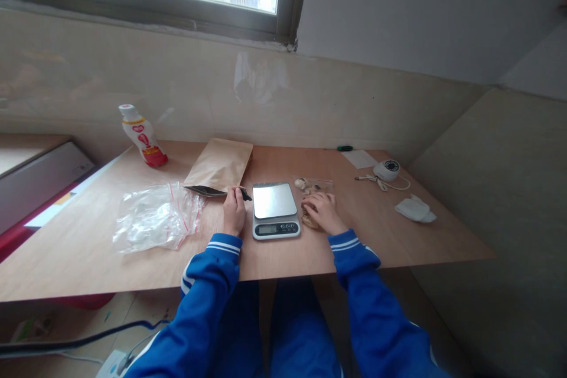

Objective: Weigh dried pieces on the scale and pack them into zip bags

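My left hand (234, 211) is closed at the mouth of a brown kraft paper bag (224, 160), gripping its near edge. The bag lies flat, and its dark opening faces me. Just right of that hand sits a white kitchen scale (275, 204) with a bare metal plate and a small display. Beyond the scale's right side, my right hand (322, 211) curls its fingers over light-brown dried pieces (309, 220), which look like dried mushrooms. The fingers partly hide them. Behind this hand lies a small clear zip bag (326, 185) with more pale pieces on or in it.
Clear plastic bags (153, 218) lie at the left, with a white-and-red bottle (144, 137) behind them. To the right are a white dome camera (387, 170) with its cable, a crumpled white tissue (415, 209), a white paper (359, 159) and a green-handled tool (345, 148).
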`<state>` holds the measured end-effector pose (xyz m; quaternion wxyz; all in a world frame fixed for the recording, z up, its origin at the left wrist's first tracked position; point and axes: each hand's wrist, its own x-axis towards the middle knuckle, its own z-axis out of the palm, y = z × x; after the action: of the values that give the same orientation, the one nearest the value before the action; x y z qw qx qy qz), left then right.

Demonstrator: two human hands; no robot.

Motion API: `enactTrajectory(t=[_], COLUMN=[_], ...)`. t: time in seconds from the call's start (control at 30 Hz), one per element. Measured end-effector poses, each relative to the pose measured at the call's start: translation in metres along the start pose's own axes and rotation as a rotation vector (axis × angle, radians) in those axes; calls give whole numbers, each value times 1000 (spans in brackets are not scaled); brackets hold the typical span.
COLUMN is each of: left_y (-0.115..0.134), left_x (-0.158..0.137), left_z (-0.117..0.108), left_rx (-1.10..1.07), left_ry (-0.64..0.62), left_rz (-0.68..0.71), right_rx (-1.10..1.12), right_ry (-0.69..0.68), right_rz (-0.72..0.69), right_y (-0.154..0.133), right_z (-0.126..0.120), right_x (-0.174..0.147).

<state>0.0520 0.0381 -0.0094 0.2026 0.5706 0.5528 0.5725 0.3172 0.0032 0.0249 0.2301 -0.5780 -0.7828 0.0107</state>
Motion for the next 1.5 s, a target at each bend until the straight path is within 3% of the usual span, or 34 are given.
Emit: enactTrajectory(t=[0.3, 0.47, 0.63, 0.73, 0.87, 0.97, 1.07, 1.17, 1.27, 1.37, 1.5], left_y=[0, -1, 0, 0, -1, -1, 0, 1, 1, 2, 2], left_x=[-1, -1, 0, 0, -1, -1, -1, -1, -1, -1, -1], left_z=[0, 1, 0, -1, -3, -3, -2, -2, -2, -2, -3], left_rx=[2, 12, 12, 10, 12, 9, 10, 29, 40, 40, 40], left_ry=[-9, -4, 1, 8, 26, 20, -1, -18, -19, -16, -9], left_rz=[4, 6, -3, -12, -23, -29, -33, -26, -7, -10, -34], right_rx=[-25, -20, 104, 202, 162, 152, 172, 117, 151, 258, 338], right_ry=[-52, -25, 136, 73, -32, 54, 190, 193, 169, 192, 251], right_rz=[26, 95, 123, 105, 114, 112, 171, 309, 327, 289, 256], right_y=[7, 1, -34, -64, -87, -74, -37, 3, 28, 31, 11], right_z=[7, -11, -19, 1, 27, 23, 8, 0, 4, 8, 3], right_x=[3, 7, 31, 56, 72, 60, 33, 2, -21, -29, -14])
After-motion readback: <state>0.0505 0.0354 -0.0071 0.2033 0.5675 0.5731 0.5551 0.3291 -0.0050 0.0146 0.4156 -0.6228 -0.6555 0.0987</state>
